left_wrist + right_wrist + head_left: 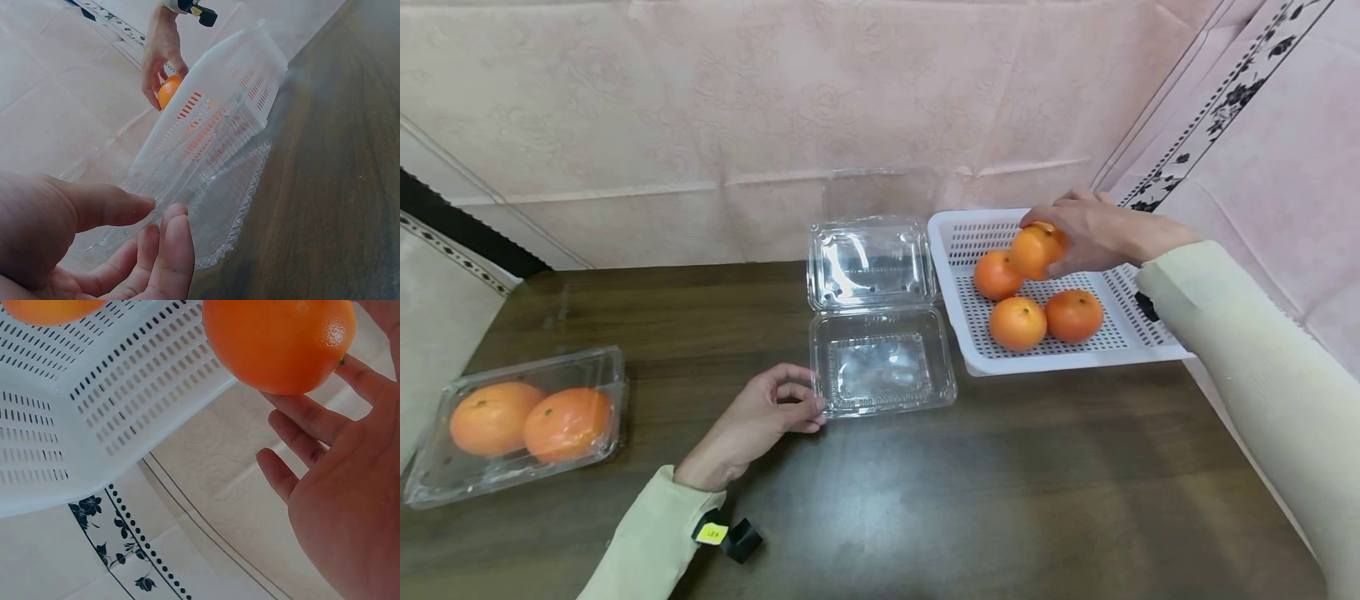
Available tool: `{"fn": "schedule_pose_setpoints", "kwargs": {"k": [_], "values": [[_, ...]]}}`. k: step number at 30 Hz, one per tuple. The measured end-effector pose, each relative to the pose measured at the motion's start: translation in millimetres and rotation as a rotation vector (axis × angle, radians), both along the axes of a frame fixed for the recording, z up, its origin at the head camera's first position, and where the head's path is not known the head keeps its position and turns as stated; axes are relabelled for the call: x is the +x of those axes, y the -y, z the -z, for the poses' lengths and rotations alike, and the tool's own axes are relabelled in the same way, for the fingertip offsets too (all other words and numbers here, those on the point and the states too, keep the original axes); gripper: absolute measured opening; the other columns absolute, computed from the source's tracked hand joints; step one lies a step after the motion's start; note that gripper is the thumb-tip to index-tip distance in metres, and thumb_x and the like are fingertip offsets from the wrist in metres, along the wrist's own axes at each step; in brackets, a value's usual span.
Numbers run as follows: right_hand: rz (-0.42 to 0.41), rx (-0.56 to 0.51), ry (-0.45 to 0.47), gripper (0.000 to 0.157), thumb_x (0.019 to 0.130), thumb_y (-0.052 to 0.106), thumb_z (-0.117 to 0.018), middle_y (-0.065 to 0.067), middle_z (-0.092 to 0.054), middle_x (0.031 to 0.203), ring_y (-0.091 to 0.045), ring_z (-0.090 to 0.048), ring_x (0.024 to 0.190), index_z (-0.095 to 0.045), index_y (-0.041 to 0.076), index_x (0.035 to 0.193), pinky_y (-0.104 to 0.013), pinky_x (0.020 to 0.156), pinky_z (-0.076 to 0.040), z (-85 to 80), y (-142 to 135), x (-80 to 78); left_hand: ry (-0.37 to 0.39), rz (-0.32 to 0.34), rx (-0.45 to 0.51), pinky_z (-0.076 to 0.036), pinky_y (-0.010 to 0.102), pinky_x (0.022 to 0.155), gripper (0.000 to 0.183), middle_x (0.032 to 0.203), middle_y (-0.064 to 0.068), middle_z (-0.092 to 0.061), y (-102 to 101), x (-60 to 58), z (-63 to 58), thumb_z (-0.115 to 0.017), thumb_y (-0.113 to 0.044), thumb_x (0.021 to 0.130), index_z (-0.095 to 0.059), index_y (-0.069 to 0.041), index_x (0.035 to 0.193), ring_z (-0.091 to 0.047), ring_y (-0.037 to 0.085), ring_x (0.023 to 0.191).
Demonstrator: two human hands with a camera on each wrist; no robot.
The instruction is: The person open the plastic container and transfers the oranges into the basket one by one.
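In the head view my right hand [1093, 229] holds an orange [1037, 250] over the white basket [955, 308]. The right wrist view shows this orange [281, 344] up close against the fingers. Three more oranges, one of them an orange at the front [1017, 323], lie in the basket. My left hand [771, 408] pinches the near left edge of a clear plastic clamshell box [883, 367], whose lid [871, 262] is folded back toward the wall. In the left wrist view, thumb and fingertips [178, 215] meet at the box's rim.
A closed clear box [613, 367] with two oranges [568, 425] stands at the left of the dark wooden table [880, 500]. Pink patterned cloth [700, 108] hangs behind the table and along its right side. The basket stands right beside the clamshell box.
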State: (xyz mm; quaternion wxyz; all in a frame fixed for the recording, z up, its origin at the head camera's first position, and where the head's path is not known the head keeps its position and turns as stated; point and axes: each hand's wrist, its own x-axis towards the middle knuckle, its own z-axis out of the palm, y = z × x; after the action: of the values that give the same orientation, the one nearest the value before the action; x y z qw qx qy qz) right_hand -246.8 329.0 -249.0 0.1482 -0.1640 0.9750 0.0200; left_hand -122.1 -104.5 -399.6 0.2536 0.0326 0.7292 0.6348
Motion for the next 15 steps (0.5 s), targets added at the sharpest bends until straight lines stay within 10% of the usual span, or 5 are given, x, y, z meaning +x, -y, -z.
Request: {"fn": "schedule_pose_setpoints", "kwargs": {"k": [15], "values": [[0.066, -0.006, 0.013, 0.074, 0.087, 0.036, -0.077, -0.019, -0.054, 0.141, -0.043, -0.029, 0.133, -0.044, 0.015, 0.150, -0.064, 0.102, -0.036, 10.0, -21, -6.8, 0.004, 0.001, 0.015, -0.066, 0.032, 0.086, 0.045, 0.109, 0.017, -0.068, 2, -0.8, 0.8, -0.069, -0.009, 0.097, -0.048, 0.002, 0.136, -0.073, 0.022, 0.092]]}}
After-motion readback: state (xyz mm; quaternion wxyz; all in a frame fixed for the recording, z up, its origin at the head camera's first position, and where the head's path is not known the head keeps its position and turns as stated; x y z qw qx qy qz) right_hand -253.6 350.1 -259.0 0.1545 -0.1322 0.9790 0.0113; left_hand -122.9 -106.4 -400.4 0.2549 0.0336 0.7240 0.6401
